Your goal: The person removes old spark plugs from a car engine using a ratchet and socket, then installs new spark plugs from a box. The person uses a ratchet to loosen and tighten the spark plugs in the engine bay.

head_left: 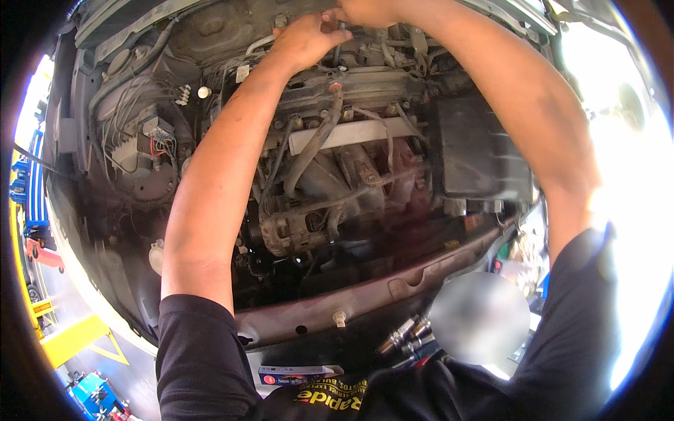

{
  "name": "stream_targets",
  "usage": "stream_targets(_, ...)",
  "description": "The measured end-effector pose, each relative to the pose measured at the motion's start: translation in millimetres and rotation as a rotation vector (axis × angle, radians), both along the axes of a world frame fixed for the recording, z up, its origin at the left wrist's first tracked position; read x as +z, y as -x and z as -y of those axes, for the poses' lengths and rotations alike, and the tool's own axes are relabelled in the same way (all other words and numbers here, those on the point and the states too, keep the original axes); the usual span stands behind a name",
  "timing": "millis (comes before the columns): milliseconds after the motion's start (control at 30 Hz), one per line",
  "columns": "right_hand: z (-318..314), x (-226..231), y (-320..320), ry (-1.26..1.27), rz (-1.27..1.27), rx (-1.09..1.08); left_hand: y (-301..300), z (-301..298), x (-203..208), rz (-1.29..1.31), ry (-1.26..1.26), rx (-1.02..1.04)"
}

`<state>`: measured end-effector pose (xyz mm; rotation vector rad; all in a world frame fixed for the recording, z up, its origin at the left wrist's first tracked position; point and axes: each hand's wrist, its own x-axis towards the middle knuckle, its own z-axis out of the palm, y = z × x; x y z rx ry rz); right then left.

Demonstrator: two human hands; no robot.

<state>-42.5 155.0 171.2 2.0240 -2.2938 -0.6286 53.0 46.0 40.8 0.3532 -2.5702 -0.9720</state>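
Note:
Both arms reach across an open engine bay to the far side of the engine [351, 168]. My left hand [309, 42] is at the top, its fingers curled and thumb stretched to the right. My right hand [368, 12] meets its fingertips, partly cut off by the upper edge. Whatever lies between the fingers is too small and hidden to name. Just below the left thumb, a thin dark upright piece [338, 52] stands by the valve cover [372, 78]. A thick rubber hose [317, 144] runs from that cover toward me, over a pale flat bar [379, 133].
A black box-shaped cover [481, 147] fills the bay's right side; wiring and a connector block [158, 128] lie left. The front crossmember [379, 281] runs before me. Metal sockets [407, 337] and a small box [295, 374] lie near my chest. Yellow lift parts [81, 340] stand left.

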Motion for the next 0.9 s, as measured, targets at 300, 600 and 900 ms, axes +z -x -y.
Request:
stream_targets(300,-3,8,-10,-0.039,0.057,-0.082,-16,-5,11,-0.06,-0.101,-0.099)
stream_targets(600,-8,8,-3,0.01,0.089,-0.042,-12,5,9,0.024,0.063,-0.055)
stream_targets(900,-9,15,-3,0.006,0.147,-0.141,-4,2,8,0.011,0.161,-0.009)
